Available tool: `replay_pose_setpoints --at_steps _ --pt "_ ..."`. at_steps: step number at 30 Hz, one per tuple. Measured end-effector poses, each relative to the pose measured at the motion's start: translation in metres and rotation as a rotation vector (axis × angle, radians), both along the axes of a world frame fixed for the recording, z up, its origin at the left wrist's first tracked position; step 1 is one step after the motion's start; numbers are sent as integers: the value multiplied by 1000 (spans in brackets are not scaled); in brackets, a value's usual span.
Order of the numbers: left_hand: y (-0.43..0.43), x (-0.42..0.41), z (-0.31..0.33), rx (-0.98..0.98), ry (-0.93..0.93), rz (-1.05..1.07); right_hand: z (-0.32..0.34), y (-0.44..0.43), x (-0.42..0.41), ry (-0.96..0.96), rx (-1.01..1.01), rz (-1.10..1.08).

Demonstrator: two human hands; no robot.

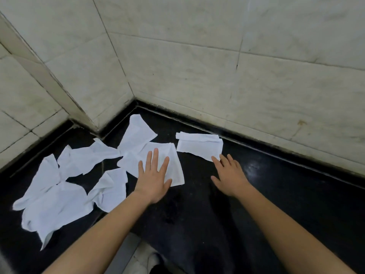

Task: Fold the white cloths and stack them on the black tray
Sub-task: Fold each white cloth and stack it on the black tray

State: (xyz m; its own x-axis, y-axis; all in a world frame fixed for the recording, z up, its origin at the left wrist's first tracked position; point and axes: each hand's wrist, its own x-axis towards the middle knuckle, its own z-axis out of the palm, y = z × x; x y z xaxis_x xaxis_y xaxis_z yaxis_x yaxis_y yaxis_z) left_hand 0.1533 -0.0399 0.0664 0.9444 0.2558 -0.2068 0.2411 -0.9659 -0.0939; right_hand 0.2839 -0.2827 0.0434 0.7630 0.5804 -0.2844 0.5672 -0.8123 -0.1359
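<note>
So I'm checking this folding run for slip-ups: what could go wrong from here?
The left hand presses flat on a cloth that overlaps a loose cloth; sliding it may drag that one along. The right hand only touches the folded stack at its corner, so a nudge could skew it.

Cloths [158,163]: white woven fabric, matt, creased; counter [276,194]: black polished stone, glossy, speckled; wall [197,56]: pale marbled tile, smudged

Pale marble-tiled walls [197,56] meet in corner; glossy black counter [296,204] below; dark grout lines.
</note>
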Motion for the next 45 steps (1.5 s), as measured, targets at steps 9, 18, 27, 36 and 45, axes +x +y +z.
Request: replay_pose_setpoints --at_steps 9,18,27,36,45 --pt "26 132 -62 -16 138 -302 -48 26 41 169 -67 -160" --pt "55 196 -121 88 0 -487 -92 78 65 -28 -252 -117" --pt "61 188 -114 -140 -142 -537 -76 59 51 -186 -153 -159" --pt "46 177 -45 -368 -340 -559 6 15 24 -137 110 -466" --pt "25 159 35 -439 -410 -523 89 -14 -10 -101 282 -680"
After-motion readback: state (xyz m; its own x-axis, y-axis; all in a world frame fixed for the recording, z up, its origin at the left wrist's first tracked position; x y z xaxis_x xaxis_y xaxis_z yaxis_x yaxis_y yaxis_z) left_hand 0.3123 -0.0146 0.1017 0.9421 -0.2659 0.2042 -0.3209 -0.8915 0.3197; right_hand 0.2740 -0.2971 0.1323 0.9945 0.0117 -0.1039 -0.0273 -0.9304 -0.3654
